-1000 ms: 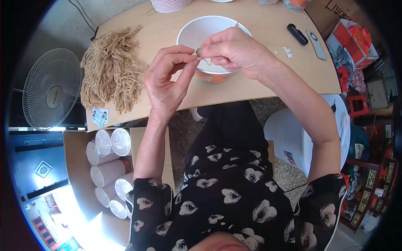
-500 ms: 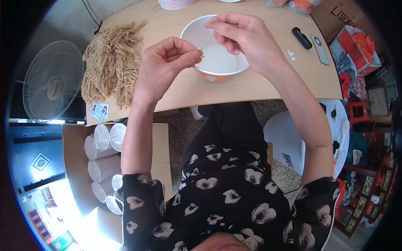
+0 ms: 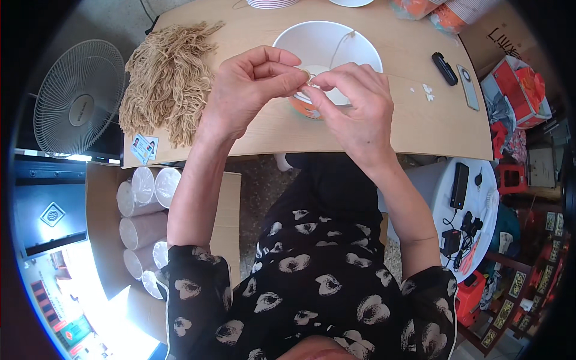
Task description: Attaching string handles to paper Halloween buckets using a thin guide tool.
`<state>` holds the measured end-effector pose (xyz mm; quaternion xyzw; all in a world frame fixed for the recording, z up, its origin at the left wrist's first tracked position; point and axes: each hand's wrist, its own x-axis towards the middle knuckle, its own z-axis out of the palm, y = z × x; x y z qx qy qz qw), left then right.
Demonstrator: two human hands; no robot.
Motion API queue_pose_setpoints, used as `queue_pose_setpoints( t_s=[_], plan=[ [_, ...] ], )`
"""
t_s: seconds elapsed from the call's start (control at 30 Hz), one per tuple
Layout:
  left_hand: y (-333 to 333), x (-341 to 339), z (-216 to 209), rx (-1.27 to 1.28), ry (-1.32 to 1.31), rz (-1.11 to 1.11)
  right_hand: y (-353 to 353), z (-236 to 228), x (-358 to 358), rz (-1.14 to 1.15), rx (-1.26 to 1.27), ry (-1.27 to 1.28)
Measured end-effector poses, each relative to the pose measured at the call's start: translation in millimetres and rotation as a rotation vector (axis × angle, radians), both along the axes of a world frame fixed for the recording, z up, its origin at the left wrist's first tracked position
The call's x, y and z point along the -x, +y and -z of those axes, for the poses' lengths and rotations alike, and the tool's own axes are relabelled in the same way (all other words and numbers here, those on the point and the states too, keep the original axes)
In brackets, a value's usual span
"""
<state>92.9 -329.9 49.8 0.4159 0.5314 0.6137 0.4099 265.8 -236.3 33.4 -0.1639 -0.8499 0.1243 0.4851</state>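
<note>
My left hand pinches a small pale yellowish loop between thumb and fingertips, apparently of thin cord. Against it press the thumb and forefinger of my right hand, also closed; what exactly lies between those fingertips is too small to make out. Both hands are held above the near rim of a large white paper bucket with an orange outside. A thin pale strand with a brownish end shows against the bucket's inner wall. To the left, a heap of tan, wavy cords covers part of the table.
On the wooden table lie cards, white scraps, a black object and a phone. A fan stands left. A box of wrapped cups sits lower left; a white stool bears cables at right.
My right hand has come down from above the bucket to meet my left fingertips. The strand formerly stretched between my hands now shows against the bucket's inside. The view has shifted slightly.
</note>
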Motion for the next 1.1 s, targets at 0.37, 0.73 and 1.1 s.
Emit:
queue_pose_setpoints(
  t_s=[0.37, 0.73, 1.1],
  plan=[
    [-3.0, -9.4, 1.6, -0.026, 0.072, -0.039, -0.7, 0.3, 0.9, -0.054, 0.058, 0.048],
    [-1.1, -14.7, 4.1, -0.029, 0.174, -0.086, 0.5, 0.9, 1.1, -0.045, 0.015, 0.069],
    [-1.8, -20.2, -5.4, 0.023, 0.247, -0.09, 2.5, -1.7, 0.3, -0.076, 0.067, -0.013]
  ],
)
